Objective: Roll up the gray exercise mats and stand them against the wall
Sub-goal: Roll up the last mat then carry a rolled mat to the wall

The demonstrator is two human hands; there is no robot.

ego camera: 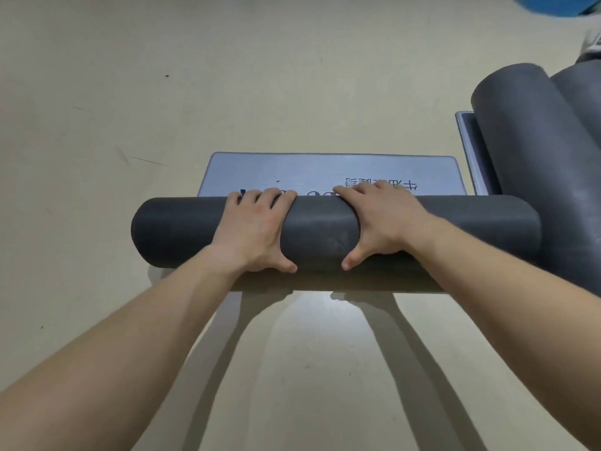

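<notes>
A gray exercise mat lies across the floor, rolled into a thick dark roll. Its flat end, lighter gray with printed characters, still stretches out on the floor beyond the roll. My left hand grips the roll left of its middle, fingers curled over the far side and thumb on the near side. My right hand grips it just right of the middle in the same way.
Two more rolled gray mats lie at the right, over another flat mat edge. A shoe and something blue show at the top right. Beige floor spreads to the left and toward me.
</notes>
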